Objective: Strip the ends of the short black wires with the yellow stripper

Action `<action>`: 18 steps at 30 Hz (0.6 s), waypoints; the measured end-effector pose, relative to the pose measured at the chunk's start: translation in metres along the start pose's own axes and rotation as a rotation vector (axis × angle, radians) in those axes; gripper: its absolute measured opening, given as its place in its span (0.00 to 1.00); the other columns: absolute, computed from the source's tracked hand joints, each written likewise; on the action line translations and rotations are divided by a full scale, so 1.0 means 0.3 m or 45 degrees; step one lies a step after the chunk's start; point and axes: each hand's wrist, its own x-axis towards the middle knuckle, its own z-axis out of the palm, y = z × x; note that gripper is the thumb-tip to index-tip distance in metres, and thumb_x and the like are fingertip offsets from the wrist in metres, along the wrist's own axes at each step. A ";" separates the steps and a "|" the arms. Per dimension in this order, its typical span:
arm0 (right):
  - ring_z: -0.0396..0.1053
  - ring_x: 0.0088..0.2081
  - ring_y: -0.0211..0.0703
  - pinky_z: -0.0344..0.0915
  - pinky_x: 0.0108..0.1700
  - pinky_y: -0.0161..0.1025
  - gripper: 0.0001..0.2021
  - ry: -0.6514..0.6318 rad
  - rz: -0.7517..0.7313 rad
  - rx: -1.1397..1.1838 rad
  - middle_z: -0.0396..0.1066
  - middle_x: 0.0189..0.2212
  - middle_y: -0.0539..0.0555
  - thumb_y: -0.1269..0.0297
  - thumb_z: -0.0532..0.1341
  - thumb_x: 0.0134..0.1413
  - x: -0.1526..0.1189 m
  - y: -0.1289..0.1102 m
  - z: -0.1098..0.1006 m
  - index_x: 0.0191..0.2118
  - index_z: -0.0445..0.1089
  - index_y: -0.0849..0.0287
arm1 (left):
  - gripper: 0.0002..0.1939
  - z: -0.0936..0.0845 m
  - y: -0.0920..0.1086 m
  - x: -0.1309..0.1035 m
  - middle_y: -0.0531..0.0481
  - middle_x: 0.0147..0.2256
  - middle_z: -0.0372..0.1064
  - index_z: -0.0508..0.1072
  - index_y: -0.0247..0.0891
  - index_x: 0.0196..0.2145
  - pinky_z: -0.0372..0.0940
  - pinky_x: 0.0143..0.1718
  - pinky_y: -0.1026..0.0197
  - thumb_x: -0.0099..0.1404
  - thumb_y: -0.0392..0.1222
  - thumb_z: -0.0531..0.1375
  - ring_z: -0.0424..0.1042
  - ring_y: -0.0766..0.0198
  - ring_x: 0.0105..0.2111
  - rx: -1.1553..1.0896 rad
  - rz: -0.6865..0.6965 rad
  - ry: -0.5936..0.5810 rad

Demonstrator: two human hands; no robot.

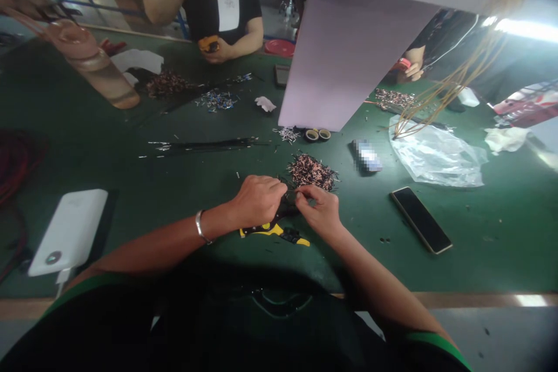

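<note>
My left hand (261, 200), with a silver bangle at its wrist, is closed, its fingertips turned towards the right hand; what it grips is hidden. Facing it, my right hand (320, 209) pinches a thin wire (291, 190) between thumb and forefinger. Just beyond both hands lies a heap of short copper-coloured and black pieces (311, 171). A hand tool with yellow-and-black handles (275, 231) rests on the table below my left hand, partly covered by it.
Long black wires (209, 144) lie ahead on the green table (192, 177). Small silvery terminals (288, 135) and tape rolls (317, 135) sit by an upright panel (349, 52). A phone (421, 220) and plastic bag (436, 154) lie right, a power bank (70, 232) left. Co-workers sit opposite.
</note>
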 end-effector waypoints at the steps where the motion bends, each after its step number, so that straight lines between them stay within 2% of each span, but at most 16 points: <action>1: 0.71 0.24 0.39 0.68 0.30 0.35 0.08 0.016 -0.028 -0.034 0.76 0.23 0.51 0.68 0.56 0.50 0.001 0.000 0.002 0.28 0.74 0.58 | 0.11 0.000 0.002 0.000 0.51 0.19 0.66 0.67 0.37 0.23 0.52 0.23 0.60 0.60 0.30 0.50 0.63 0.66 0.20 -0.001 0.002 -0.017; 6: 0.69 0.22 0.38 0.66 0.29 0.35 0.09 0.056 -0.065 -0.131 0.74 0.21 0.50 0.68 0.56 0.48 0.006 0.013 0.008 0.26 0.74 0.58 | 0.11 -0.002 0.005 0.001 0.51 0.19 0.65 0.66 0.37 0.22 0.51 0.22 0.60 0.58 0.29 0.50 0.62 0.65 0.20 0.004 0.032 -0.026; 10: 0.68 0.22 0.39 0.65 0.28 0.36 0.09 0.173 0.175 -0.121 0.72 0.19 0.49 0.66 0.57 0.47 0.029 0.058 -0.014 0.24 0.74 0.58 | 0.11 -0.001 -0.023 0.000 0.51 0.19 0.65 0.66 0.37 0.22 0.53 0.23 0.60 0.59 0.29 0.50 0.62 0.66 0.20 -0.024 -0.029 0.023; 13: 0.69 0.24 0.40 0.66 0.30 0.37 0.10 0.183 0.265 -0.014 0.74 0.22 0.50 0.64 0.58 0.50 0.049 0.096 -0.036 0.31 0.77 0.59 | 0.11 0.002 -0.050 0.003 0.51 0.20 0.67 0.68 0.37 0.24 0.56 0.24 0.61 0.61 0.31 0.51 0.64 0.66 0.21 -0.138 -0.164 0.084; 18: 0.72 0.32 0.43 0.70 0.40 0.44 0.17 0.149 0.192 0.045 0.76 0.33 0.53 0.65 0.59 0.52 0.054 0.112 -0.040 0.49 0.74 0.56 | 0.08 -0.001 -0.072 0.013 0.53 0.20 0.68 0.70 0.37 0.23 0.57 0.25 0.64 0.58 0.32 0.54 0.66 0.68 0.21 -0.330 -0.464 0.114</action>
